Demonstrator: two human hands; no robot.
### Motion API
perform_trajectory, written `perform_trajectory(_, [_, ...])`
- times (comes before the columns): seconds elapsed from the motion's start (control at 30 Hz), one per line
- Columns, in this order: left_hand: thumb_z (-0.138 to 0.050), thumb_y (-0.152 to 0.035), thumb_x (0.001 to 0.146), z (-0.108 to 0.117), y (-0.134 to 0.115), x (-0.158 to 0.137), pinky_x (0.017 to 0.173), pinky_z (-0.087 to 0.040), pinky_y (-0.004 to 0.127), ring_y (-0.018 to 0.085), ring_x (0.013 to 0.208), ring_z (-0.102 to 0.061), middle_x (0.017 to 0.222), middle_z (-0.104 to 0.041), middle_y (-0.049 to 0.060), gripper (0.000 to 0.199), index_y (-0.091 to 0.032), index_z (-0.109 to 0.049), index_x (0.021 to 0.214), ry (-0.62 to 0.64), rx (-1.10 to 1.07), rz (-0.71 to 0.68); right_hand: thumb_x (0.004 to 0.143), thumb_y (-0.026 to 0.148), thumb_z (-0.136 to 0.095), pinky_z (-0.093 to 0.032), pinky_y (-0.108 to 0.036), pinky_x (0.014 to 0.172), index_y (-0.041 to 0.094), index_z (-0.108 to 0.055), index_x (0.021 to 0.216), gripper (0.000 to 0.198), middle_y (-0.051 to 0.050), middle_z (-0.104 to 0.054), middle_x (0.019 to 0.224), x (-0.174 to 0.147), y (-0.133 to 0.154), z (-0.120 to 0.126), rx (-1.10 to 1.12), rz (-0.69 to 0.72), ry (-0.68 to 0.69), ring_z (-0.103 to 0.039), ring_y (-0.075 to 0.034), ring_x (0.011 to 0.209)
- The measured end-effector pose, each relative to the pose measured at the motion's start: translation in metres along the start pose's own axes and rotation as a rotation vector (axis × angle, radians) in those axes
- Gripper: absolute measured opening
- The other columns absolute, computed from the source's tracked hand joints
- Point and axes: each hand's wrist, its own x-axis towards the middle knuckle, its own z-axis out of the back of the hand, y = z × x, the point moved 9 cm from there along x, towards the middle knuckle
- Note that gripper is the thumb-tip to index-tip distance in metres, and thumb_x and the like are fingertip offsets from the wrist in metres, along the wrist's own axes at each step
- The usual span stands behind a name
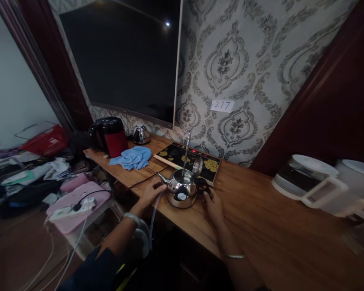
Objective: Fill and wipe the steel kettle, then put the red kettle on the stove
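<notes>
A shiny steel kettle (181, 195) stands near the front edge of the wooden counter, its hinged lid (197, 166) tipped up. My right hand (214, 204) has its fingers at the black handle (202, 186), gripping it. On the other side, my left hand (151, 193) presses its curled fingertips against the kettle below the spout (163, 178). A clear tube (153, 220) runs down from beside these fingertips over the counter edge. Behind the kettle, a thin curved metal water spout (187, 150) rises above the open mouth.
A black hob panel with gold flowers (211, 165) lies behind the kettle. Leftward are a blue cloth (133, 157), a red-and-black electric kettle (115, 139) and a small steel pot (141, 134). White-handled jugs (305, 178) stand right. A pink stool (73, 226) carries a power strip.
</notes>
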Motion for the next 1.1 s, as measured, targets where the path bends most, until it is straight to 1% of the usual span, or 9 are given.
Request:
perform_trajectory(0.13, [-0.068,-0.050,0.080,-0.001,0.004,0.001,0.090,-0.048,0.038,0.023,0.092,-0.064,0.092,-0.072,0.008,0.036,-0.016,-0.074,0.091,0.012,0.005,0.009,0.081,0.050,-0.057,-0.047,-0.029,0.055,0.017,-0.068,0.111,0.047,-0.008,-0.073,0.098,-0.001,-0.001,0.001,0.019,-0.031,0.003,-0.056,-0.015,0.060])
perform_trajectory(0.33, [-0.069,-0.049,0.080,0.000,0.001,0.002,0.090,-0.047,0.036,0.023,0.094,-0.063,0.093,-0.072,0.008,0.035,-0.016,-0.074,0.087,0.011,0.031,-0.029,0.081,0.051,-0.056,-0.045,-0.029,0.055,0.017,-0.069,0.108,0.045,-0.006,-0.071,0.089,-0.002,0.000,0.001,0.018,-0.031,0.007,-0.055,-0.016,0.059])
perform_trajectory(0.47, [-0.068,-0.048,0.081,0.000,0.002,0.002,0.090,-0.047,0.035,0.023,0.093,-0.063,0.093,-0.072,0.008,0.034,-0.016,-0.075,0.087,0.011,0.038,-0.005,0.080,0.052,-0.057,-0.045,-0.029,0.056,0.017,-0.068,0.107,0.046,-0.008,-0.072,0.095,-0.001,0.000,0.002,-0.005,-0.034,0.008,-0.056,-0.017,0.062])
perform_trajectory(0.6, [-0.065,-0.048,0.083,-0.002,0.006,0.001,0.088,-0.048,0.036,0.023,0.091,-0.064,0.092,-0.073,0.008,0.035,-0.016,-0.074,0.088,0.025,0.049,0.023,0.080,0.052,-0.056,-0.046,-0.030,0.056,0.017,-0.068,0.106,0.046,-0.008,-0.072,0.095,0.000,-0.003,0.003,-0.017,-0.038,-0.001,-0.058,-0.017,0.062])
perform_trajectory(0.77, [-0.066,-0.049,0.082,0.002,-0.001,0.001,0.092,-0.046,0.037,0.024,0.095,-0.063,0.095,-0.073,0.008,0.034,-0.017,-0.075,0.089,0.004,0.101,-0.004,0.081,0.053,-0.055,-0.046,-0.029,0.056,0.018,-0.068,0.108,0.046,-0.007,-0.072,0.091,0.000,-0.003,0.003,-0.036,-0.016,-0.003,-0.059,-0.018,0.064])
perform_trajectory(0.97, [-0.065,-0.050,0.083,-0.003,-0.005,0.002,0.091,-0.048,0.038,0.023,0.092,-0.064,0.092,-0.073,0.008,0.034,-0.018,-0.077,0.085,0.048,0.055,-0.019,0.082,0.053,-0.055,-0.048,-0.029,0.058,0.019,-0.069,0.105,0.043,-0.007,-0.072,0.097,-0.001,0.000,0.000,0.000,-0.031,0.001,-0.062,-0.019,0.071])
perform_trajectory(1.03, [-0.065,-0.050,0.082,-0.002,-0.004,0.003,0.092,-0.048,0.038,0.023,0.092,-0.064,0.092,-0.073,0.008,0.034,-0.018,-0.077,0.084,0.039,0.051,-0.018,0.081,0.054,-0.057,-0.049,-0.030,0.059,0.019,-0.068,0.105,0.044,-0.008,-0.072,0.098,0.000,-0.001,0.001,0.016,-0.038,-0.008,-0.062,-0.020,0.073])
perform_trajectory(1.1, [-0.065,-0.050,0.082,-0.001,-0.003,0.003,0.092,-0.048,0.038,0.024,0.092,-0.064,0.094,-0.073,0.008,0.034,-0.018,-0.077,0.085,0.033,0.059,-0.011,0.080,0.054,-0.057,-0.049,-0.030,0.058,0.018,-0.068,0.107,0.047,-0.008,-0.072,0.097,0.000,-0.003,0.000,0.022,-0.047,-0.011,-0.061,-0.019,0.069])
